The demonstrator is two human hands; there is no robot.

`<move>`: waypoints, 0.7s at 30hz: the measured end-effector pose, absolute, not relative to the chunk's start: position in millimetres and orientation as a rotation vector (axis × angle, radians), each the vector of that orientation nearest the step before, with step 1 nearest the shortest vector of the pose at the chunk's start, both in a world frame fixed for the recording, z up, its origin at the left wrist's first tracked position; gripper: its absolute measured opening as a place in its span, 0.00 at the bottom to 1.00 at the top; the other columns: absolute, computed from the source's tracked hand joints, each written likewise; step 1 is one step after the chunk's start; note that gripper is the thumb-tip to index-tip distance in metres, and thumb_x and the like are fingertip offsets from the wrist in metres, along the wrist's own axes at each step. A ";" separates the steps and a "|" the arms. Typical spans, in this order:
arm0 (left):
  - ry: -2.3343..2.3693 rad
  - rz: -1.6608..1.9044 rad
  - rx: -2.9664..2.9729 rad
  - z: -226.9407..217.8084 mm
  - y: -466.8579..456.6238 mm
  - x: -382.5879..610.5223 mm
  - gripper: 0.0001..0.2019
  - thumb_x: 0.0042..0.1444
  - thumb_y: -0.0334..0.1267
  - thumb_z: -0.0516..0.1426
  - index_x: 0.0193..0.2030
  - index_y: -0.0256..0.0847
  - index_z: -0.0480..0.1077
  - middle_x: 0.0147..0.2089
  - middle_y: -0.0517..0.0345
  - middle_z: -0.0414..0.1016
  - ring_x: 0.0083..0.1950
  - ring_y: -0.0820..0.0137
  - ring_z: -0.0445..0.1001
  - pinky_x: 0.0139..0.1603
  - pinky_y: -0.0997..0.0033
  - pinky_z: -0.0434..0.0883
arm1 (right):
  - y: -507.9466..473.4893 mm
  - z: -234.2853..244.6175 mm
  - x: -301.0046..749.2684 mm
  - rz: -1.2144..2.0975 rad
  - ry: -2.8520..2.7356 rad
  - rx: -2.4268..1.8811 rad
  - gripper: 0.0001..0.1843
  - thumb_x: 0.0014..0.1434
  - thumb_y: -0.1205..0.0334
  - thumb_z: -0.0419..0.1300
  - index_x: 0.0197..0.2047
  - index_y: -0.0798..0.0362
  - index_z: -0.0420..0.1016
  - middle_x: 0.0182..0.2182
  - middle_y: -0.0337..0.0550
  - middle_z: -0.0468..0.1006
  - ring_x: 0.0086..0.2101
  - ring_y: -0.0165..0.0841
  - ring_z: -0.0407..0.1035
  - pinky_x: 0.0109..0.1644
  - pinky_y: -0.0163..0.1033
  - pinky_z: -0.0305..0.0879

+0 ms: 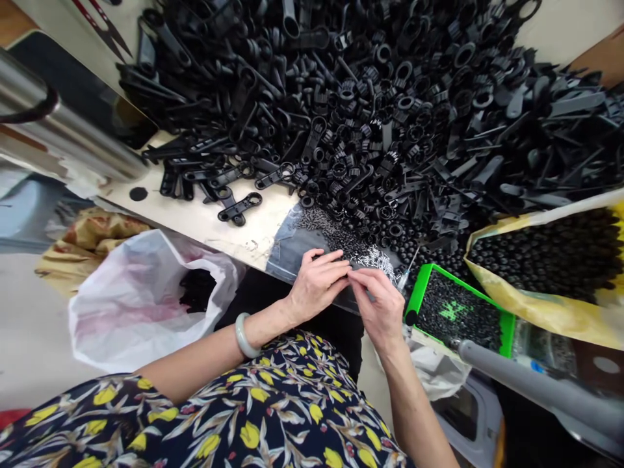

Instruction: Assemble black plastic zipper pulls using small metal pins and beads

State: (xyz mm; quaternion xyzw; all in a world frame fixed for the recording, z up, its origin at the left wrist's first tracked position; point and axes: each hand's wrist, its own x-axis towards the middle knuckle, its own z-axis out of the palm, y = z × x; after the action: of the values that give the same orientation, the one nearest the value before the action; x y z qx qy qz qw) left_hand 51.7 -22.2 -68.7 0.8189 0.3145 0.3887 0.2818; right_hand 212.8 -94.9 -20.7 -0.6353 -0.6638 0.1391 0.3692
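My left hand (316, 284) and my right hand (380, 302) meet at the table's front edge, thumbs and fingertips pinched close together. Whatever sits between the fingertips is too small to make out. Just beyond them lie a pile of small white pins (377, 261) and a heap of tiny dark metal pieces (324, 224). A dark mat (287, 250) covers that stretch of table. Behind it rises a big mound of black plastic parts (341, 110), with rings and flat levers among them. A few joined black lever pieces (241, 207) rest to the left.
A green tray (416, 289) of small black bits stands at the right, beside a yellow bag (517, 286) full of round black parts. A white plastic bag (127, 305) hangs at the left. A steel cylinder (92, 123) and red-handled scissors (104, 29) are farther back. A grey bar (526, 380) crosses the lower right.
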 end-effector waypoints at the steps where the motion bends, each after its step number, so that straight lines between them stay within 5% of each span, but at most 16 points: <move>1: 0.834 1.041 2.188 -69.0 -21.8 51.7 0.07 0.69 0.36 0.61 0.52 0.44 0.78 0.54 0.55 0.86 0.62 0.58 0.81 0.65 0.49 0.62 | -96.8 -21.7 212.5 0.373 -1.689 -1.631 0.10 0.70 0.68 0.61 0.50 0.48 0.83 0.43 0.45 0.83 0.43 0.34 0.79 0.49 0.40 0.77; 11: 0.865 1.042 2.166 -65.5 -21.7 53.2 0.08 0.69 0.37 0.61 0.51 0.45 0.80 0.52 0.54 0.86 0.59 0.58 0.82 0.64 0.48 0.63 | -115.0 -24.9 205.2 0.377 -1.468 -1.691 0.16 0.70 0.66 0.61 0.58 0.46 0.82 0.51 0.48 0.84 0.49 0.38 0.80 0.56 0.46 0.78; 15: 0.914 1.038 2.206 -66.0 -21.8 53.0 0.07 0.67 0.39 0.63 0.48 0.46 0.82 0.55 0.55 0.85 0.63 0.56 0.77 0.61 0.48 0.66 | -197.5 -26.7 203.6 0.375 -1.254 -1.731 0.13 0.67 0.66 0.64 0.53 0.46 0.84 0.43 0.47 0.85 0.40 0.39 0.81 0.45 0.45 0.80; 19: 0.925 1.053 2.268 -66.8 -23.6 53.2 0.07 0.66 0.39 0.63 0.49 0.46 0.82 0.53 0.56 0.86 0.59 0.55 0.76 0.60 0.48 0.65 | -301.6 -35.8 226.0 0.361 -0.852 -2.045 0.09 0.64 0.55 0.68 0.38 0.51 0.84 0.30 0.44 0.82 0.25 0.35 0.75 0.27 0.39 0.73; 21: 0.909 1.069 2.286 -67.7 -24.6 53.4 0.07 0.67 0.39 0.62 0.49 0.46 0.81 0.50 0.56 0.87 0.57 0.56 0.77 0.59 0.49 0.63 | -322.6 -30.7 248.2 0.220 -0.596 -2.019 0.15 0.58 0.49 0.71 0.41 0.51 0.80 0.30 0.42 0.81 0.28 0.38 0.76 0.32 0.42 0.76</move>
State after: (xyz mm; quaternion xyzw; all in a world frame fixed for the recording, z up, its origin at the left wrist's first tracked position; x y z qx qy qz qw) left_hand 53.4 -24.6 -67.7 0.8299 0.3298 0.3883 0.2276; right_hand 248.2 -322.6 -30.7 -0.8313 -0.2453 0.0907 0.4905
